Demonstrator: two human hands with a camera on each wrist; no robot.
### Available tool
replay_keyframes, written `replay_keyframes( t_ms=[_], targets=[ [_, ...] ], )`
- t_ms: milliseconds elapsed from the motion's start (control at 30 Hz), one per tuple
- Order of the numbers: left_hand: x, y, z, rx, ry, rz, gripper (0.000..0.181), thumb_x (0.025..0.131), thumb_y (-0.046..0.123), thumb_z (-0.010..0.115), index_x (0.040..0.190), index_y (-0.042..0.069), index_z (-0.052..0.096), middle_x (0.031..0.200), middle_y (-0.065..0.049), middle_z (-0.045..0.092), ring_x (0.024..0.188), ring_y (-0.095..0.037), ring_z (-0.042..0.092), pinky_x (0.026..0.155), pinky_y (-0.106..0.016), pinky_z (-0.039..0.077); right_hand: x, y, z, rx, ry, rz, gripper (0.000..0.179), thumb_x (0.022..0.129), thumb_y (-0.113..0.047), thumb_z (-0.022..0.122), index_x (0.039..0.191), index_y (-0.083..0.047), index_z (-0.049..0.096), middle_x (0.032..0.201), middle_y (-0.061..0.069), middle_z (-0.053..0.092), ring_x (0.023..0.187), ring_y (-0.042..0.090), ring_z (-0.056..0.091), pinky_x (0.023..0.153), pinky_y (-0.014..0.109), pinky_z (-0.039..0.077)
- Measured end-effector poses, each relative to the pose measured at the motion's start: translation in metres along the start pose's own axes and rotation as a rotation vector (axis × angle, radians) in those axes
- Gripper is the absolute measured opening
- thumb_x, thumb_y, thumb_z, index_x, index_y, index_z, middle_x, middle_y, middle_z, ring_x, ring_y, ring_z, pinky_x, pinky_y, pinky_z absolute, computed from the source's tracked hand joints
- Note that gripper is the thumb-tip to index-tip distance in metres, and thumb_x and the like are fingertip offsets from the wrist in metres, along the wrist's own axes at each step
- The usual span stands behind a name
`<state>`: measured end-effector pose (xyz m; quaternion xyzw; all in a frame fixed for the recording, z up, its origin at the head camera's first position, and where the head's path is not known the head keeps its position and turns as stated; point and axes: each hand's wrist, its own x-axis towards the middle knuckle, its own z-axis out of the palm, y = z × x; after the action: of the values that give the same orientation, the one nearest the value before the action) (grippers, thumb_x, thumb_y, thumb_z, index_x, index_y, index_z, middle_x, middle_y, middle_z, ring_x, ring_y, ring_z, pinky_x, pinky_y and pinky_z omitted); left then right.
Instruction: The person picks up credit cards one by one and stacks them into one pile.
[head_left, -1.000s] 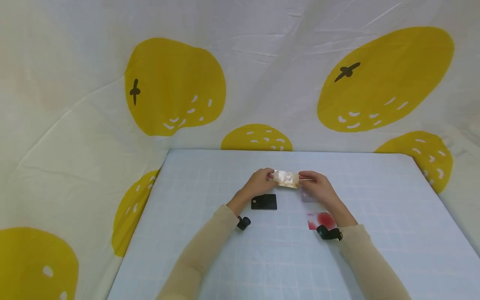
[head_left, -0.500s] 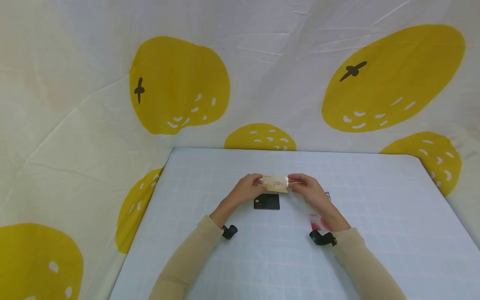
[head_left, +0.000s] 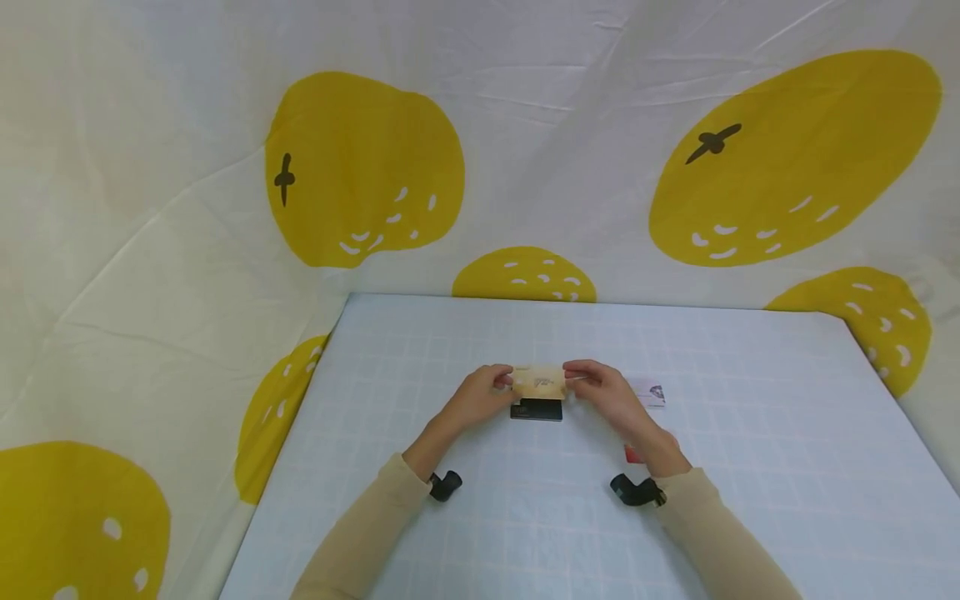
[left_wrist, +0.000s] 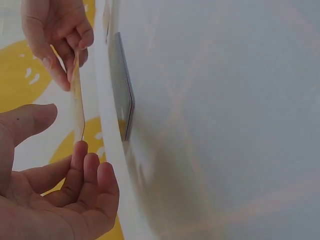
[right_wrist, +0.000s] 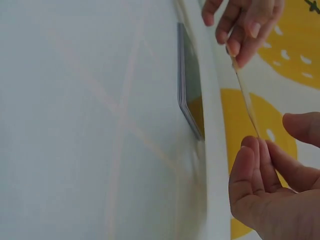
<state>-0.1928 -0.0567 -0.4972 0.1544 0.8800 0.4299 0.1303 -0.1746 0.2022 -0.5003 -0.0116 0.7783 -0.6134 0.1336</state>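
Note:
A cream-gold card (head_left: 538, 382) is held up by its two short ends, above and just behind a black card (head_left: 536, 410) on the table. My left hand (head_left: 477, 394) holds its left end at the fingertips, and my right hand (head_left: 606, 397) has the right end. Both wrist views show the cream-gold card nearly edge-on, spanning the two hands and apart from the table. Seen from the side in the right wrist view, the black card (right_wrist: 190, 80) has a thick, layered edge, like several cards stacked. Its rear part is covered in the head view.
A pale card with a dark pattern (head_left: 651, 393) lies right of my right hand. Partly hidden beneath my right wrist is a red card (head_left: 632, 455). A white cloth printed with yellow fruit (head_left: 367, 167) rises behind the pale checked table (head_left: 420, 333).
Both hands have brought the cream-gold card leftward and toward me, from behind and right of the black card to over its rear part. The head view has shifted slightly.

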Motion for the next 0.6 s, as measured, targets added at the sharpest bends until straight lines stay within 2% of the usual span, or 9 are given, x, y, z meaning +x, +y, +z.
replay_keyframes(
  t_ms=[267,467,600],
  targets=[
    [-0.008,-0.007,0.004,0.033,0.011,0.023,0.05,0.092,0.023,0.072,0.133,-0.003,0.059,0.113,-0.009,0.065,0.106,-0.023,0.061,0.09,-0.039,0.05,-0.002,0.006,0.008,-0.047,-0.01,-0.033,0.039,0.1,-0.016,0.062,0.135,0.0,0.058,0.129,0.018,0.061,0.11,0.027,0.059,0.087,0.027,0.05],
    [-0.009,-0.014,0.009,0.071,-0.005,0.042,0.048,0.092,0.022,0.072,0.132,-0.002,0.06,0.109,-0.007,0.065,0.1,-0.019,0.059,0.087,-0.036,0.049,-0.005,0.011,0.011,-0.052,0.001,-0.006,0.038,0.101,-0.016,0.061,0.135,-0.001,0.058,0.129,0.017,0.061,0.111,0.027,0.059,0.088,0.03,0.05],
    [-0.009,-0.017,0.01,0.06,-0.011,0.046,0.047,0.092,0.022,0.071,0.131,-0.002,0.061,0.107,-0.005,0.064,0.097,-0.018,0.058,0.085,-0.035,0.049,-0.006,0.016,0.013,-0.041,-0.002,0.007,0.038,0.101,-0.018,0.061,0.134,-0.001,0.058,0.129,0.017,0.061,0.111,0.027,0.058,0.089,0.031,0.051]
  ],
)
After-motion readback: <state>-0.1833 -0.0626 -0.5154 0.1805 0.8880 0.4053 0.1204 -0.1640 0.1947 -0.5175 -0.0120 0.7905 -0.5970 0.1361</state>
